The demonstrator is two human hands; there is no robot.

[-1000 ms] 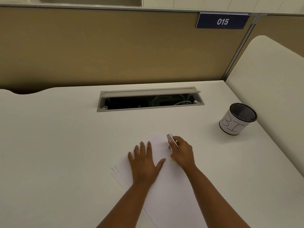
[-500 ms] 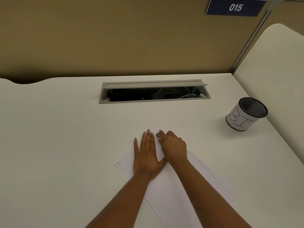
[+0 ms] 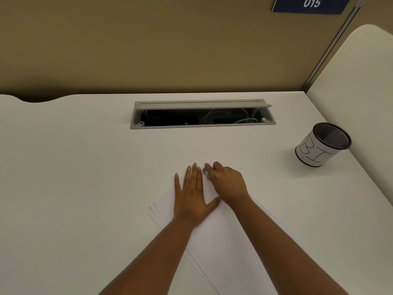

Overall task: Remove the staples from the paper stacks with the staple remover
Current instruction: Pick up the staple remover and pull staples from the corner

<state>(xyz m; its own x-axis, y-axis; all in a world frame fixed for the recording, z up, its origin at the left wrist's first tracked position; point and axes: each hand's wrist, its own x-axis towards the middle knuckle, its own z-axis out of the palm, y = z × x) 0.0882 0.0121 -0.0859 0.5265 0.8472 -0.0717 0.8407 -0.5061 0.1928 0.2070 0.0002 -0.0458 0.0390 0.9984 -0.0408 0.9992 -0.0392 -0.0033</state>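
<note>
Staple remover [image 3: 205, 171] pinched in right hand [image 3: 228, 183] at far corner of fanned paper stacks [image 3: 223, 237], lower centre of frame, left hand [image 3: 191, 196] spread flat on paper, white desk [image 3: 74, 177], mesh pen cup [image 3: 323, 144] at right, open cable tray [image 3: 202, 114] above.
</note>
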